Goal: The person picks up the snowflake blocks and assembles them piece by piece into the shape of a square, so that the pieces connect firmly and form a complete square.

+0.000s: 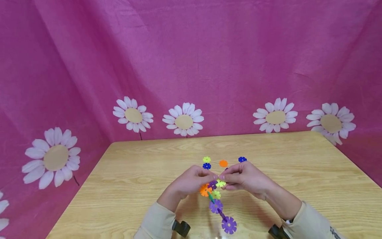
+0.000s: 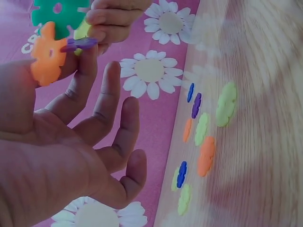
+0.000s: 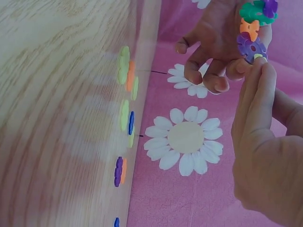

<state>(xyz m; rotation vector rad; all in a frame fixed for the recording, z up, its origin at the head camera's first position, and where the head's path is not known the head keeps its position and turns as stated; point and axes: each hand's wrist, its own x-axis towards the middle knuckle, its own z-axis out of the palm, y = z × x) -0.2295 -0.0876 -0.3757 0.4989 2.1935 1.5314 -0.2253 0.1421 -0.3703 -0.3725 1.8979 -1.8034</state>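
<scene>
A chain of notched plastic snowflake discs hangs between my hands over the table. In the head view it runs from a purple disc (image 1: 229, 225) up through another purple disc (image 1: 215, 206) and a green disc (image 1: 211, 197) to an orange disc (image 1: 205, 190). My left hand (image 1: 193, 181) pinches a small purple disc (image 2: 80, 44) joined to the orange one, its other fingers spread. Opposite it, fingertips almost meeting, my right hand (image 1: 249, 180) pinches a yellow disc (image 1: 221, 183) against that purple disc's edge. Fingers partly hide the joint.
Loose discs lie on the wooden table (image 1: 143, 166) beyond the hands, among them a yellow disc (image 1: 206, 159), a blue disc (image 1: 206, 166), an orange disc (image 1: 223, 163) and another blue disc (image 1: 242, 159). A pink flowered curtain (image 1: 226, 66) surrounds the table's far side.
</scene>
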